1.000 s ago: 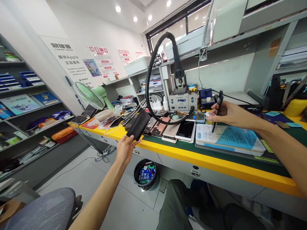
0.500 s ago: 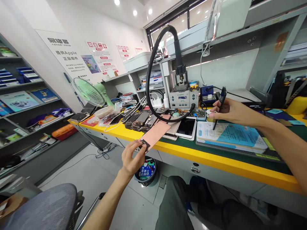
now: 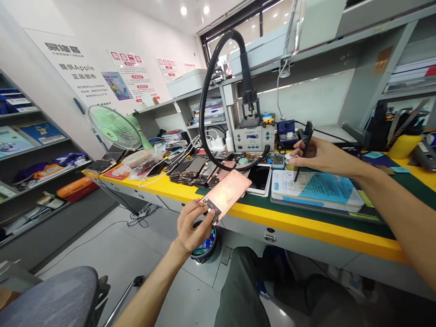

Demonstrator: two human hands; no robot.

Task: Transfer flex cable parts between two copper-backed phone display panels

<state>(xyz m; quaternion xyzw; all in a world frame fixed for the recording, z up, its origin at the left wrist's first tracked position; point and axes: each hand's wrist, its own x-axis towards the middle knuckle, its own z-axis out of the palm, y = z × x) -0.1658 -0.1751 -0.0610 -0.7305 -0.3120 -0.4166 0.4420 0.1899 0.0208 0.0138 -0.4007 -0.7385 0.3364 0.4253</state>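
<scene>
My left hand [image 3: 194,227] pinches the lower end of a copper-coloured phone screen panel [image 3: 230,193], its back turned up and a dark flex circuit near my thumb. The panel is tilted above the bench's front edge, in front of a white tablet [image 3: 259,180]. In my right hand [image 3: 313,156] is a slim black object [image 3: 308,131], upright and narrowing toward its lower end; its exact kind is unclear. That lower end is over a stack of papers [image 3: 315,190] in blue and white covers. Close to my right fingertips is a small jar [image 3: 290,164], partly hidden.
Several phone screens [image 3: 194,168] lie in piles on the yellow-edged bench [image 3: 306,229]. A hot-air station [image 3: 254,138] stands behind, its black hose [image 3: 202,100] arching over the bench. A green fan [image 3: 114,129] stands left. Below are a bin [image 3: 206,252] and a chair [image 3: 51,295].
The camera view has swung slightly to the right. My left hand has moved right along the bench and tilted the panel, which now reflects bright light. My right hand keeps its hold.
</scene>
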